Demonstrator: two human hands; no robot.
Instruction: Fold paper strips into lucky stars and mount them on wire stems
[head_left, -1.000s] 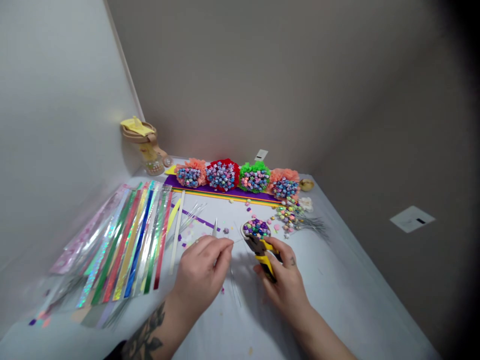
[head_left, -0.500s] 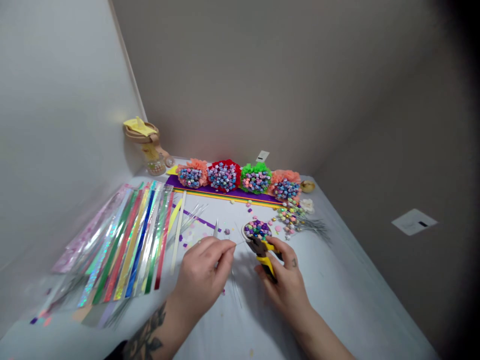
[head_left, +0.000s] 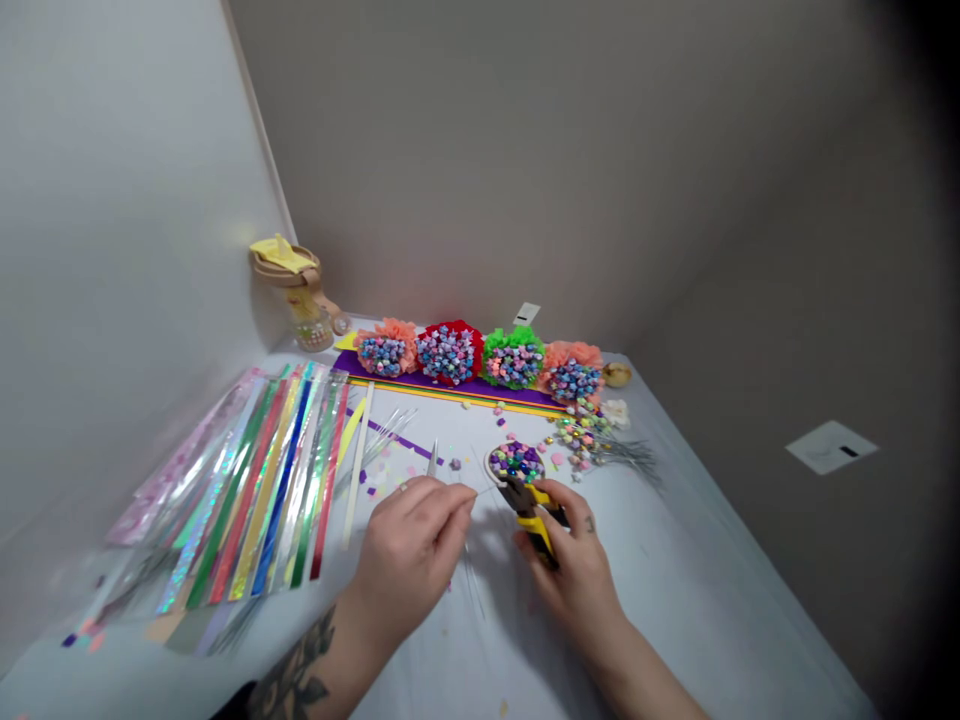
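Head view: I look down at the pale table point(head_left: 675, 600) set in a corner of the room. Along its left side lie packs of holographic paper strips point(head_left: 255, 500), fanned side by side. At the back, four paper-star bouquets point(head_left: 480, 355) sit in a row on a purple sheet point(head_left: 420, 380), with a yellow-lidded bottle point(head_left: 296, 295) to their left.

My left hand point(head_left: 409, 550) is near the table's middle, thumb and fingertips pinched together on a thin wire point(head_left: 487, 488) that runs rightward. My right hand point(head_left: 577, 570) is wrapped around the yellow-and-black pliers point(head_left: 534, 515), whose nose meets the far end of that wire just beside a small dish of paper stars point(head_left: 514, 462). Whether the nose is biting the wire I cannot tell; it is too small.

I judge the wire slight enough to slip from my pinch or kink if the pliers twist hard. The dish is so close to the plier nose that a jerk of my right hand could knock it and scatter its stars among the loose ones point(head_left: 577, 435) already on the table.
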